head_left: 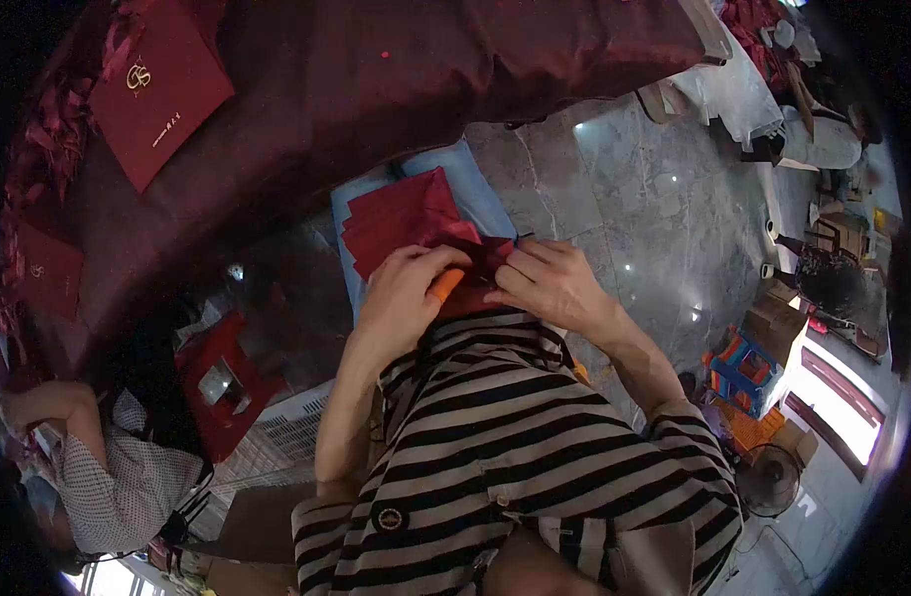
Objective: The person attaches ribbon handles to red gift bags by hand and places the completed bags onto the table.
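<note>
Dark red cloth (406,212), folded or stacked in layers with stepped edges, lies over my blue-trousered lap. My left hand (406,290) is closed on its near edge, fingers bent over the fabric. An orange piece (445,286) shows at the thumb of that hand; whether it is worn or held I cannot tell. Close by on the right, my right hand (550,285) pinches a darker fold of the same cloth between thumb and fingers. The fingertips of both hands are partly hidden by the fabric.
A maroon-covered table (376,89) spans the front, bearing a dark red bag or folder (162,94) with gold lettering. At lower left sits another person (128,477) in a patterned top. A red stool (222,382), a blue-and-orange stool (743,368) and a fan (770,480) stand around.
</note>
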{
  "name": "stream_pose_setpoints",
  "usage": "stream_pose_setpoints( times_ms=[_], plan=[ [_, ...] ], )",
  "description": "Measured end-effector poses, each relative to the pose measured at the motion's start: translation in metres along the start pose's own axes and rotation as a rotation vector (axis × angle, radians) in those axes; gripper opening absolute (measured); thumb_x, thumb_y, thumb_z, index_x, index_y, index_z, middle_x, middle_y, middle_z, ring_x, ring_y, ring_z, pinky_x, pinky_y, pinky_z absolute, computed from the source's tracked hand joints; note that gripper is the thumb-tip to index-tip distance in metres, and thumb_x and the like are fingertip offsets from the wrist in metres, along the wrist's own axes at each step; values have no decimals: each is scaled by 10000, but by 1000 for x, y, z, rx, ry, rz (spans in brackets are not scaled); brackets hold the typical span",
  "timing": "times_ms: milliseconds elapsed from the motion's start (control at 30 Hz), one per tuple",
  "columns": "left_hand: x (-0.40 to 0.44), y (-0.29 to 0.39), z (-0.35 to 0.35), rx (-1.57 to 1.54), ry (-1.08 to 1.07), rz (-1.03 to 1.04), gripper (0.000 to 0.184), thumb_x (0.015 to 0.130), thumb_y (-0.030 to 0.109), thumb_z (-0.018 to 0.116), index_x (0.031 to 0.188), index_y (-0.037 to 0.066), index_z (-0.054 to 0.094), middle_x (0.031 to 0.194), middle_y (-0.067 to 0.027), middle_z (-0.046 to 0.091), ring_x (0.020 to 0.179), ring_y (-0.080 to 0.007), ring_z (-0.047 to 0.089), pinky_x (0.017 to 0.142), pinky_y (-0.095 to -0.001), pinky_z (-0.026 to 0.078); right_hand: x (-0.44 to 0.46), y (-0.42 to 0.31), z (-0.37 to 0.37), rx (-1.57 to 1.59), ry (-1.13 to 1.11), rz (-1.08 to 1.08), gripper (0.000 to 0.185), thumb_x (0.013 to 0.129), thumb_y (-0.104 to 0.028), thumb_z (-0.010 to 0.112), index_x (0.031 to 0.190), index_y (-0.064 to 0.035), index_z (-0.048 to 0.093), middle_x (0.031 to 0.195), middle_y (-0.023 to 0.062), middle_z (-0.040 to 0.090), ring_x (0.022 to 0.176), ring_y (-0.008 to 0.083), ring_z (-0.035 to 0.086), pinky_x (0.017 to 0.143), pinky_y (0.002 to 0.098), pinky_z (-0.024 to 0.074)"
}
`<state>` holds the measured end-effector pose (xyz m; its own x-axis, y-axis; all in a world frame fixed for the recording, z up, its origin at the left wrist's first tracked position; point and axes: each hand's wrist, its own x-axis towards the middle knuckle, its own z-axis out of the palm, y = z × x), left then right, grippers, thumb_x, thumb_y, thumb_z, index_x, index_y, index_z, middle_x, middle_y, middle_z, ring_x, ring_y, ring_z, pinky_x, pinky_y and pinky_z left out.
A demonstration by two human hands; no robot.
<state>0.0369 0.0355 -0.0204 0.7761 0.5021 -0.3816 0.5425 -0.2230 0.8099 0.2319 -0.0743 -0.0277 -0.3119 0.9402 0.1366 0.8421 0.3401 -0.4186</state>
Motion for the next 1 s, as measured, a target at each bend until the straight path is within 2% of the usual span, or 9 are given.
stream_pose_setpoints(
  times_ms=[300,600,667,733,800,867,933,967,1000],
  plan=[
    [45,-12,-6,-91,-351,166,224,852,149,634,1013,-4,666,992,-148,681,959,-307,642,853,-401,485,-2,4,7,-18,58,-23,265,751,-263,729,854,-109,540,785,30,499,767,202,591,623,335,474],
    [32,-29,7,-598,5,-121,140,969,106,529,1072,26,578,992,-103,628,571,-205,669,552,-312,492,-20,0,-6,152,-99,149,352,804,-189,722,1117,-123,574,925,66,577,716,249,615,612,354,488],
    [30,-31,18,-533,225,-106,142,962,86,531,1082,23,572,920,-116,636,603,-201,675,559,-322,493,-18,0,-34,912,-477,640,548,833,-214,719,1342,-169,520,1060,66,648,739,220,657,620,330,510],
    [33,-35,25,-418,267,-121,150,961,80,525,1092,23,569,880,-125,637,613,-200,676,558,-329,490,-23,12,-56,1065,-495,602,684,830,-255,737,1436,-170,432,1152,76,669,807,187,676,672,318,537],
    [38,-36,26,-306,300,-131,158,961,74,519,1103,22,566,839,-134,639,623,-199,677,556,-336,488,-54,38,-63,1335,-689,209,661,770,-392,786,1258,3,576,883,133,712,770,209,689,638,286,509],
    [44,-35,25,-250,272,-174,215,869,-23,505,1063,42,567,805,-201,657,677,-339,677,592,-424,504,-83,51,-61,1786,-396,87,666,726,-396,821,1123,96,613,902,199,705,727,250,693,632,308,520],
    [46,-44,29,-178,340,-153,202,881,0,514,1068,51,569,800,-194,662,692,-336,680,600,-426,504,-103,31,-67,2145,135,310,568,702,-374,841,989,76,647,869,217,699,657,261,681,641,319,528],
    [46,-49,30,-108,407,-135,191,893,23,524,1074,59,572,794,-187,668,708,-333,683,607,-427,504,-114,41,-57,2074,331,188,457,727,-301,839,952,18,601,857,169,683,675,232,657,640,299,522],
    [46,-50,29,-110,407,-134,191,893,23,524,1074,59,572,794,-187,668,708,-333,683,607,-427,504,-117,46,-58,2073,330,189,457,727,-301,839,952,18,601,857,169,683,675,232,657,640,299,522]
  ],
)
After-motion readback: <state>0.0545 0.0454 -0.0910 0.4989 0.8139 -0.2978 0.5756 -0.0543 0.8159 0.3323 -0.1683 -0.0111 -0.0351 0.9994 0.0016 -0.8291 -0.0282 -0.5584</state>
